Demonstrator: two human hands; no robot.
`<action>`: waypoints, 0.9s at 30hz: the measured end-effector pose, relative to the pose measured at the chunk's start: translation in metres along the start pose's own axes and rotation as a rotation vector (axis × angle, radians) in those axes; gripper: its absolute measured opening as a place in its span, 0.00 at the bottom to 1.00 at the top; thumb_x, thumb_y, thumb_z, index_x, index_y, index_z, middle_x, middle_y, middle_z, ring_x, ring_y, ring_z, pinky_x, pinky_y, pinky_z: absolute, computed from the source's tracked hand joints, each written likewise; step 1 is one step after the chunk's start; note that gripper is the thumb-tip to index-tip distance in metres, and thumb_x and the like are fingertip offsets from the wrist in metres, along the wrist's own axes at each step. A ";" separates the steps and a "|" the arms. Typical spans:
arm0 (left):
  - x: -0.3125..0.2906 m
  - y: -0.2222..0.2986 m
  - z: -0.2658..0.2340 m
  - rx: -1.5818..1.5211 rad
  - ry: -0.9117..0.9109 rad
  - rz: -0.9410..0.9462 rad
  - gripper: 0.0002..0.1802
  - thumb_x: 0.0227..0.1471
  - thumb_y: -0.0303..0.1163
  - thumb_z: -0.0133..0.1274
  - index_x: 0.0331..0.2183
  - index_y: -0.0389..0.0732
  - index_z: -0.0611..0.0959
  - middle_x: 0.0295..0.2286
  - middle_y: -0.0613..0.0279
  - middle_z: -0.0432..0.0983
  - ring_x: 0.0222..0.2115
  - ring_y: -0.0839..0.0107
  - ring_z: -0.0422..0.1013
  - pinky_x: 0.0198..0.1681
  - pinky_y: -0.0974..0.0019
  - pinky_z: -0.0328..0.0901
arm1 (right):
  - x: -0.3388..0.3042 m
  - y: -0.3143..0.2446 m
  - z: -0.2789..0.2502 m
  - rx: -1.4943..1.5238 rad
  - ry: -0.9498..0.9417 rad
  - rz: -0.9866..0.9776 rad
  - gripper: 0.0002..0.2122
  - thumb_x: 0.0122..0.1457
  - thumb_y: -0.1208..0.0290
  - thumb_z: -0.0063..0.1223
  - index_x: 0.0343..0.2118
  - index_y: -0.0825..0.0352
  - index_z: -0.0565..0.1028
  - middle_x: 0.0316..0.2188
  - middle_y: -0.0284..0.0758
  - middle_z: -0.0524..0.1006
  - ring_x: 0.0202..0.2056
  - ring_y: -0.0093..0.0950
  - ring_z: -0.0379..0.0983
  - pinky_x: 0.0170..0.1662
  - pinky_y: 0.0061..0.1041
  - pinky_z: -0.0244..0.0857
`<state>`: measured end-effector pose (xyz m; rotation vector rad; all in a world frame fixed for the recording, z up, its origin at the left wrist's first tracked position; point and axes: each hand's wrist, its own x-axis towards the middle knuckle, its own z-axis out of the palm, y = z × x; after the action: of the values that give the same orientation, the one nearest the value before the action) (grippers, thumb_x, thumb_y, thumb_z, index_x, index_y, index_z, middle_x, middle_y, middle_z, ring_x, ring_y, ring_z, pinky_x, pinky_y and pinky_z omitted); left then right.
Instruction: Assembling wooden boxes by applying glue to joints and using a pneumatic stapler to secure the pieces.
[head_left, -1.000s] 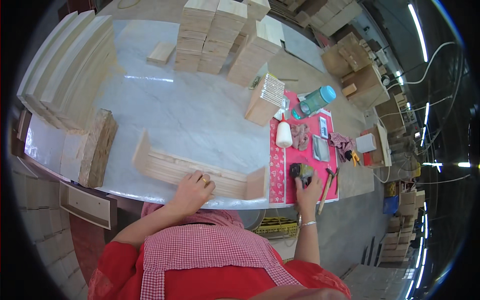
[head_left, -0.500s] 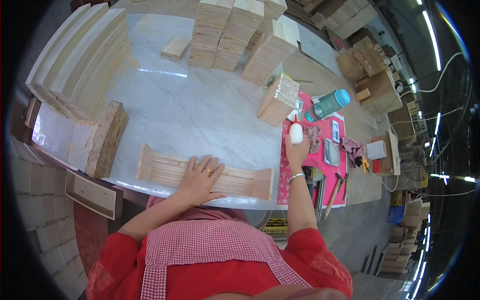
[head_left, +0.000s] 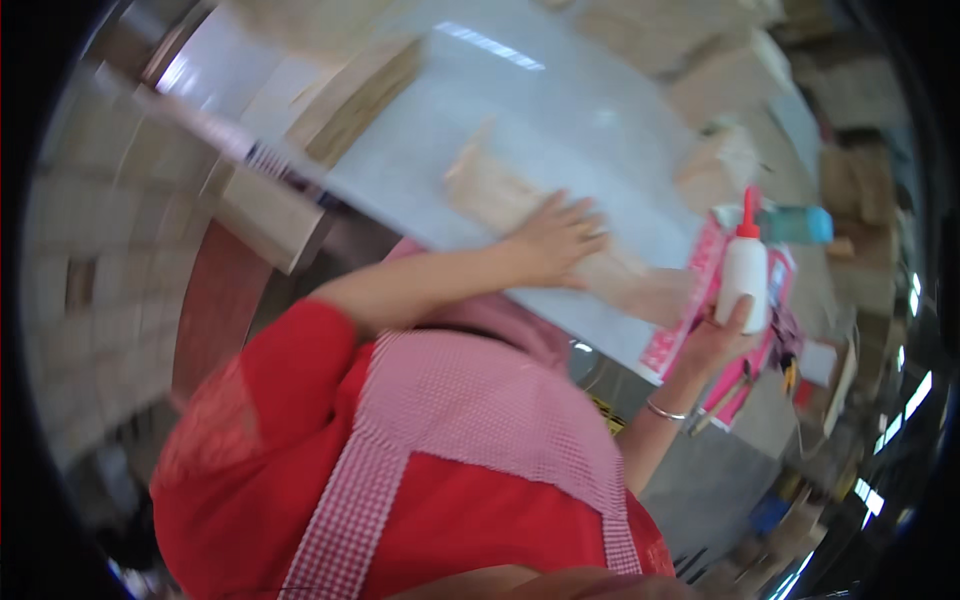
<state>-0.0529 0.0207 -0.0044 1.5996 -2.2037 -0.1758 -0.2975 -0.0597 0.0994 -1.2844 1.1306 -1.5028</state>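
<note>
My right hand (head_left: 718, 342) is closed round the lower part of a white squeeze bottle (head_left: 743, 280) with a red nozzle. The bottle stands upright in the grip, nozzle pointing up. My left hand (head_left: 553, 243) lies across the middle of a long pale wooden piece (head_left: 492, 196) with raised ends, its fingers stretched out. That piece sits along the near edge of the grey-white tabletop (head_left: 560, 110). Motion blur hides its finer detail.
A rough wooden block (head_left: 365, 100) stands at the table's left edge. On the right are a pink patterned cloth (head_left: 662, 350), a teal bottle (head_left: 797, 225) and a pale wooden block (head_left: 718, 168). A shallow box (head_left: 262, 215) juts out below the left edge.
The whole view has swung and tilted, and is now blurred. My right hand has lifted the white bottle off the pink cloth area, nearer to the camera. My left hand stays on the wooden piece.
</note>
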 end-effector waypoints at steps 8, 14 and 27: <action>-0.019 -0.004 0.008 0.092 0.199 -0.109 0.41 0.46 0.64 0.52 0.53 0.44 0.73 0.56 0.54 0.62 0.62 0.53 0.51 0.63 0.37 0.41 | -0.066 -0.009 0.099 -0.171 -0.449 -0.117 0.28 0.51 0.63 0.63 0.51 0.71 0.63 0.45 0.40 0.68 0.42 0.30 0.69 0.42 0.25 0.66; -0.021 -0.012 0.010 -0.056 0.118 -0.177 0.38 0.47 0.58 0.51 0.54 0.46 0.71 0.54 0.54 0.65 0.59 0.50 0.55 0.61 0.37 0.47 | -0.079 -0.011 0.131 -0.279 -0.682 -0.319 0.27 0.53 0.64 0.63 0.52 0.70 0.64 0.48 0.40 0.67 0.48 0.31 0.67 0.48 0.29 0.66; -0.020 -0.016 0.010 -0.219 0.105 -0.133 0.36 0.47 0.55 0.51 0.55 0.47 0.70 0.53 0.54 0.67 0.58 0.50 0.57 0.62 0.39 0.46 | -0.076 -0.017 0.140 -0.318 -0.717 -0.318 0.30 0.47 0.72 0.67 0.51 0.72 0.63 0.47 0.41 0.66 0.49 0.31 0.66 0.52 0.29 0.62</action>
<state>-0.0376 0.0324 -0.0237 1.5942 -1.9280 -0.3504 -0.1499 0.0024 0.1070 -2.0793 0.7161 -0.9333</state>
